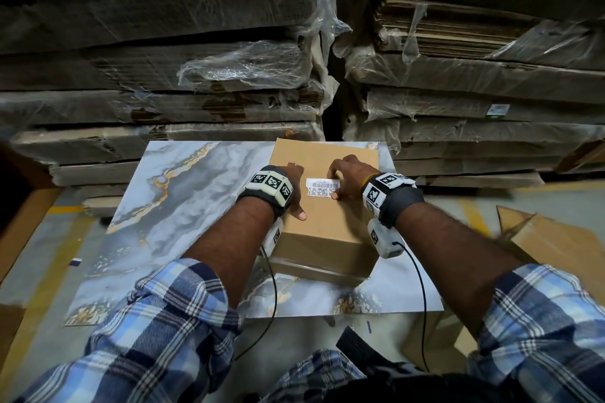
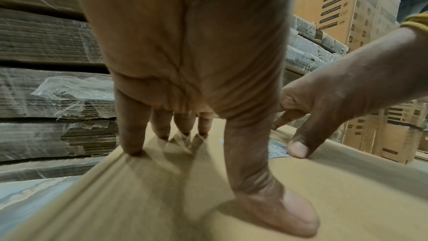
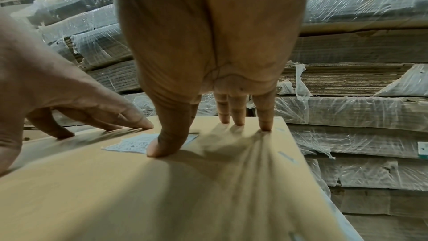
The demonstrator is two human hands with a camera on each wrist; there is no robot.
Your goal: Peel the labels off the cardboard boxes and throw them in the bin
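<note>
A plain brown cardboard box sits on a marble-patterned tabletop. A white barcode label is stuck flat on its top. My left hand rests on the box's left side, fingers spread and tips pressing the cardboard, left of the label. My right hand is at the label's right end, with the thumb on the label's lower right corner and the other fingertips on the box top. The label lies between both hands. Neither hand grips anything.
Tall stacks of flattened cardboard in torn plastic wrap stand right behind the table. An opened cardboard box lies on the floor to the right, and another brown box stands on the left. Printed cartons stand further off.
</note>
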